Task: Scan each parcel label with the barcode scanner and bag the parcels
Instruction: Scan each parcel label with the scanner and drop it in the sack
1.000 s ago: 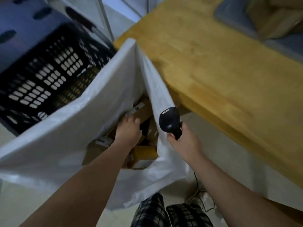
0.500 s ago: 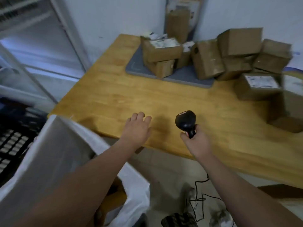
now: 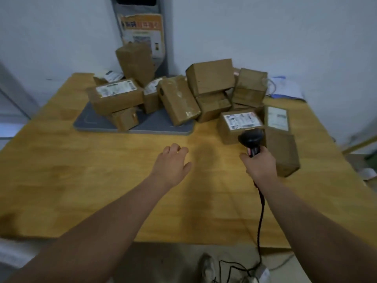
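Both hands are held out over the wooden surface [image 3: 102,170]. The left hand [image 3: 171,162] is empty, its fingers loosely spread and hovering above bare wood; the right hand [image 3: 260,164] is wrapped around the grip of the black barcode scanner [image 3: 251,139], whose cable [image 3: 262,211] trails down to the floor at 6 o'clock.

A second ago the left hand was inside a white bag beside the surface, where a parcel was being put; that bag is now out of view, and the hand has been brought back empty toward the pile. One bagging cycle is judged finished and the next pick-and-scan about to begin.

Parcels are heaped from 11 to 2 o'clock: roughly a dozen brown boxes can be counted, though overlap prevents an exact figure. About five white labels are seen facing up. Nearest the scanner, at 1 o'clock, a labelled box [image 3: 240,123] is found just beyond its head. One grey mat [image 3: 142,125] is lying under the left half of the pile.
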`<state>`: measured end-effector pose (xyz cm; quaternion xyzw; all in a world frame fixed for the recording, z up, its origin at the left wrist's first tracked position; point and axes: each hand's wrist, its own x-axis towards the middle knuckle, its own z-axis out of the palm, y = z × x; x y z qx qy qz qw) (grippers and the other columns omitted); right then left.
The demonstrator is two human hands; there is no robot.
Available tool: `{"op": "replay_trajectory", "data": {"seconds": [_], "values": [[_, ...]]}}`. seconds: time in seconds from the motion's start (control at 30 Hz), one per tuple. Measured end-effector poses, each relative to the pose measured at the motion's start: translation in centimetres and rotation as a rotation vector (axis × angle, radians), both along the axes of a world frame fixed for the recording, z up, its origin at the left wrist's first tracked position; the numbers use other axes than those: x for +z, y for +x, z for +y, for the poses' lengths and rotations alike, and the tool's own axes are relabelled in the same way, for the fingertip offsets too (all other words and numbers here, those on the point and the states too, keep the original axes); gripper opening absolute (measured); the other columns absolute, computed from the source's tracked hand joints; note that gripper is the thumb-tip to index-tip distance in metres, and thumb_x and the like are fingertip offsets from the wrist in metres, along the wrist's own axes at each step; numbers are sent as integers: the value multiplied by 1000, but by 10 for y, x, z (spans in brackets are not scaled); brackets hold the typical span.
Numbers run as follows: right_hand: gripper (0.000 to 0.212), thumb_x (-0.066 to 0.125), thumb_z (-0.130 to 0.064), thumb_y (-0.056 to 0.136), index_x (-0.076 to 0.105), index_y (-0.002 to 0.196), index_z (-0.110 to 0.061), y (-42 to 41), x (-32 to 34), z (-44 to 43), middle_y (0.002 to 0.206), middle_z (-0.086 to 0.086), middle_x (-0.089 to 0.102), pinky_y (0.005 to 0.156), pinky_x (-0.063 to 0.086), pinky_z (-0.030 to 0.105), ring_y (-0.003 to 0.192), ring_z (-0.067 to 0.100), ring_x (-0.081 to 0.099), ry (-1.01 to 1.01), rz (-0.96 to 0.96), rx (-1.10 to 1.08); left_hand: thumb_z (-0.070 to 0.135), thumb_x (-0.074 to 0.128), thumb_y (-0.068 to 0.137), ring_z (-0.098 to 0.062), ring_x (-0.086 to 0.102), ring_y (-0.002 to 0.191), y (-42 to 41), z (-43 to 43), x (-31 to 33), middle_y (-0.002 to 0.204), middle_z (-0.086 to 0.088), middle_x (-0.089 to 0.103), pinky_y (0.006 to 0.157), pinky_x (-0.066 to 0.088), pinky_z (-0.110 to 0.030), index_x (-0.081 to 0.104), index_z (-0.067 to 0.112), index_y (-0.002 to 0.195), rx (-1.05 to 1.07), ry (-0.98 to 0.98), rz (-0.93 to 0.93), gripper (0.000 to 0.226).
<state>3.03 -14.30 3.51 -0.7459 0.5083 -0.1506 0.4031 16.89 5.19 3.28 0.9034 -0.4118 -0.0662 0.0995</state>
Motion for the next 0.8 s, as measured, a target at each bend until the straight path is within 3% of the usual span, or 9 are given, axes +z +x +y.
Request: {"op": "replay_trajectory", "data": {"seconds": [0.07, 0.2, 0.33, 0.5, 0.63, 0.73, 0.8], "values": [[34, 68, -33, 81, 55, 103, -10, -7, 0, -31, 96, 10, 62, 73, 52, 39, 85, 29, 61, -55, 102, 11, 42, 46, 97, -25, 41, 123, -4, -30, 1, 134, -6, 44, 101, 40, -37, 43, 20, 139, 3, -32, 34, 47], [70, 75, -47, 75, 46, 125, -6, -24, -7, -86, 127, 16, 47, 100, 43, 48, 121, 36, 47, -183, 347, -59, 41, 47, 97, -24, 40, 124, -15, -86, -5, 134, -6, 44, 103, 39, -36, 44, 20, 138, -21, -51, 108, 46], [88, 79, -52, 71, 39, 133, -5, -34, -22, -125, 133, 15, 42, 101, 43, 49, 123, 34, 46, -70, 340, -66, 41, 47, 98, -24, 40, 125, -28, -132, -14, 135, -6, 44, 103, 38, -34, 45, 19, 138, -48, -35, 160, 46], [69, 79, -30, 78, 44, 132, -5, -41, -31, -122, 137, 9, 41, 98, 47, 41, 119, 30, 52, -23, 178, -19, 42, 48, 98, -25, 44, 126, -40, -164, -28, 136, -8, 44, 103, 37, -32, 45, 14, 139, -58, -43, 352, 49], [59, 78, -24, 78, 49, 127, -8, -50, -38, -98, 134, 5, 43, 93, 45, 34, 115, 26, 54, -12, 137, 75, 48, 48, 96, -23, 46, 128, -53, -179, -35, 146, -7, 41, 100, 40, -30, 30, 13, 148, 131, -117, 792, 65], [39, 76, -21, 80, 53, 111, -17, -50, -43, -81, 110, -1, 55, 80, 48, 30, 98, 19, 58, 65, 48, 94, 41, 52, 97, -25, 55, 116, -62, -181, -39, 133, -3, 51, 80, 53, -32, 27, 21, 149, 298, -215, 1062, 61], [28, 73, -20, 83, 51, 101, -24, -49, -44, -78, 93, -8, 58, 71, 47, 27, 85, 12, 58, 187, -98, 53, 33, 52, 98, -26, 58, 108, -61, -175, -44, 124, -2, 55, 73, 56, -37, 33, 21, 145, 384, -298, 1057, 52]]}}
